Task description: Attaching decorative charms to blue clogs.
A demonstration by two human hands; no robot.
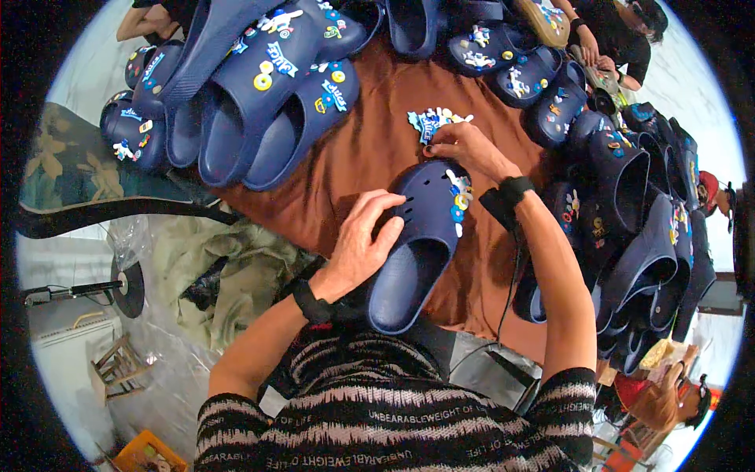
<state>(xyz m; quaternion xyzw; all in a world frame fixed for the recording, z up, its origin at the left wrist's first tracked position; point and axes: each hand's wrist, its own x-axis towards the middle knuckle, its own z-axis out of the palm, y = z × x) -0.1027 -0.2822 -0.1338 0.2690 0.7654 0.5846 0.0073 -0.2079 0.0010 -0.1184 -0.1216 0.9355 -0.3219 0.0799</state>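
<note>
A navy blue clog (414,244) with holes in its upper lies in front of me, toe pointing away. Colourful charms (458,200) are fixed along the right side of its upper. My left hand (363,240) steadies the clog from the left, fingertips and thumb against its edge. Beyond the toe, a small heap of loose white, blue and yellow charms (437,124) rests on the brown cloth (385,102). My right hand (470,151) is just short of that heap, thumb and fingers pinched. At its fingertips is a tiny reddish-dark piece, too small to name.
Decorated navy clogs (267,86) are piled at the far left, and more clogs (621,169) crowd the right. A cable (510,287) hangs by my right forearm. Another person's hands (595,59) work at the far right. A padded chair (86,169) stands left.
</note>
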